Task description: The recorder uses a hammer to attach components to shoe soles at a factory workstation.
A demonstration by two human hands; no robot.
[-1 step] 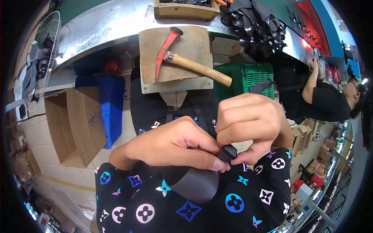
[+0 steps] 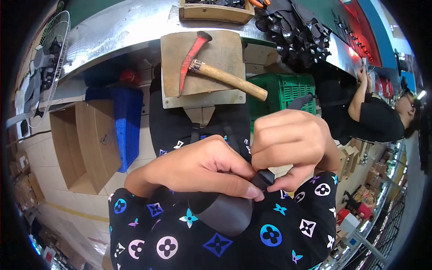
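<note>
Close to my body, my left hand [image 2: 211, 168] is closed on a dark grey, smooth curved piece [image 2: 225, 213]. Its wide, rounded flap hangs below my thumb, and its narrow black end [image 2: 264, 179] sticks out between my hands. Curled over that narrow end, my right hand [image 2: 290, 146] has its thumb on one side and bent fingers on the other. My fingers hide part of the piece, and its exact kind is unclear. Beyond my hands, a hammer with a red head and wooden handle [image 2: 229, 81] lies on a brown board [image 2: 225, 42]; neither hand touches it.
A metal bench [image 2: 121, 33] runs across the far side, bearing a wooden tray [image 2: 216, 13] and a pile of black pieces [image 2: 297, 31]. An open cardboard box [image 2: 96, 148], a blue crate [image 2: 128, 130] and a green crate [image 2: 283, 90] stand lower. A person [image 2: 378, 108] works at right.
</note>
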